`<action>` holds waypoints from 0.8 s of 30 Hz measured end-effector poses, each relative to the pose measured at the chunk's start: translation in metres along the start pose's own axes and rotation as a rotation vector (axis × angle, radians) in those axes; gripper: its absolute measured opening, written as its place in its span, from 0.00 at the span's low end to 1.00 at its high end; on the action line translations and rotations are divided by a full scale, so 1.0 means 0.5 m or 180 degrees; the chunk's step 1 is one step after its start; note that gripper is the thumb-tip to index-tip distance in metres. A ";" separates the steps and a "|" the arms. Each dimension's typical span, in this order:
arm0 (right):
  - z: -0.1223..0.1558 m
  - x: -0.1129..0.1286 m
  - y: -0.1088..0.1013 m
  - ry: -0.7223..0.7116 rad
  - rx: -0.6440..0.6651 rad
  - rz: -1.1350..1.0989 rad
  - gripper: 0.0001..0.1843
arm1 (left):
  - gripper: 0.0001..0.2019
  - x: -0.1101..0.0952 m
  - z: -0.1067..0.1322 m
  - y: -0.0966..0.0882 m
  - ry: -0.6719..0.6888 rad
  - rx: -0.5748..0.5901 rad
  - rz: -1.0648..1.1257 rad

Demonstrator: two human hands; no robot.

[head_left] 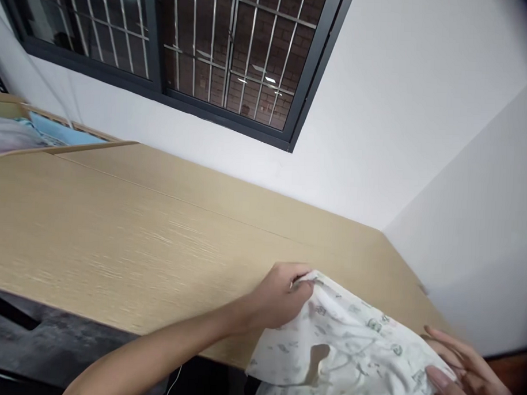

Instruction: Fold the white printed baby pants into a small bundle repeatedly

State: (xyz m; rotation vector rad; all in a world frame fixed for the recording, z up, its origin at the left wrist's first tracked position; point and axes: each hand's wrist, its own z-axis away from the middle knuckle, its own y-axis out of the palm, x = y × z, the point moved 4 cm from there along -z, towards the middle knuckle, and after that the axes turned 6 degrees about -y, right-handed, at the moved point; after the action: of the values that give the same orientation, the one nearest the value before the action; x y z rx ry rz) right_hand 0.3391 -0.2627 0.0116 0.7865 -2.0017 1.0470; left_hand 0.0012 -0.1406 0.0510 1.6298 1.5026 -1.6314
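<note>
A thin white cloth garment [362, 345] with small green and grey prints is stretched between my two hands, over the near right part of the table. My left hand [283, 296] is closed on its upper left corner, thumb and fingers pinching the edge. At the far right, my right hand [469, 372] has the other end, with the thumb on the front and the other fingers partly hidden behind. Wrinkles run across the fabric, and an opening near its lower left shows the tabletop. The garment's bottom runs out of view.
The light wooden table [158, 234] runs along a white wall with a barred window [234, 52]. At the far left a wooden-edged tray [96, 147] holds pale and blue cloth [62, 130]. A thin white cable [173, 384] hangs below the table's near edge.
</note>
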 end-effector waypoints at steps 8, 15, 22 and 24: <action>-0.211 0.104 0.214 -0.0647 0.0834 -0.0018 0.23 | 0.11 0.039 -0.034 -0.181 0.0822 -0.0983 -0.1022; -0.365 -0.002 0.445 -0.0883 0.1216 0.0371 0.20 | 0.17 0.249 -0.140 -0.232 0.0340 -0.0254 -0.1654; -0.454 -0.126 0.603 -0.0702 0.1374 0.0969 0.09 | 0.17 0.437 -0.227 -0.197 -0.0321 -0.0134 -0.1912; -0.477 -0.146 0.630 -0.0709 0.1358 0.1003 0.09 | 0.17 0.461 -0.247 -0.193 -0.0381 -0.0144 -0.1998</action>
State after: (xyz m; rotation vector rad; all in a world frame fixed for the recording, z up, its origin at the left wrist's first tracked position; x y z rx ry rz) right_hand 0.2114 0.1065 -0.0821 0.8507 -2.1661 1.6712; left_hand -0.0803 0.0897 -0.0831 1.0598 2.1004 -1.9322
